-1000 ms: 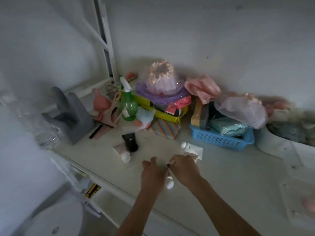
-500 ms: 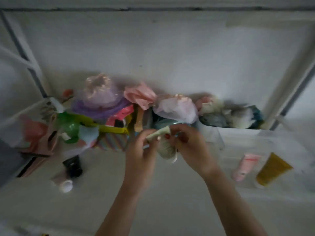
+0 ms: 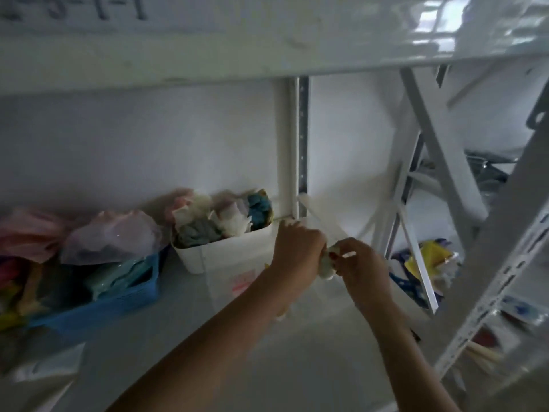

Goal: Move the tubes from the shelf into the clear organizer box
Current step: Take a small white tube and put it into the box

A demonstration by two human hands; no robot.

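Observation:
My left hand (image 3: 297, 251) and my right hand (image 3: 364, 270) are close together above the right part of the white shelf (image 3: 297, 367). Both are closed on a pale white tube (image 3: 326, 264) held between them. Whether there is more than one tube in the grip is unclear. Another white end sticks out above my left hand. Below the hands lies the clear organizer box (image 3: 225, 295), barely visible. A pink tube (image 3: 243, 282) shows faintly through its wall.
A white bin (image 3: 231, 254) full of crumpled cloths stands just left of the hands. Further left is a blue basket (image 3: 124, 298) with bagged items. A shelf upright (image 3: 300, 144) stands behind the hands, and slanted metal braces (image 3: 421, 263) lie to the right. A shelf board (image 3: 267, 55) runs overhead.
The view has swung right and upward. Both hands lifted the tube off the shelf near the clutter and carried it right, over the clear box beside the white bin.

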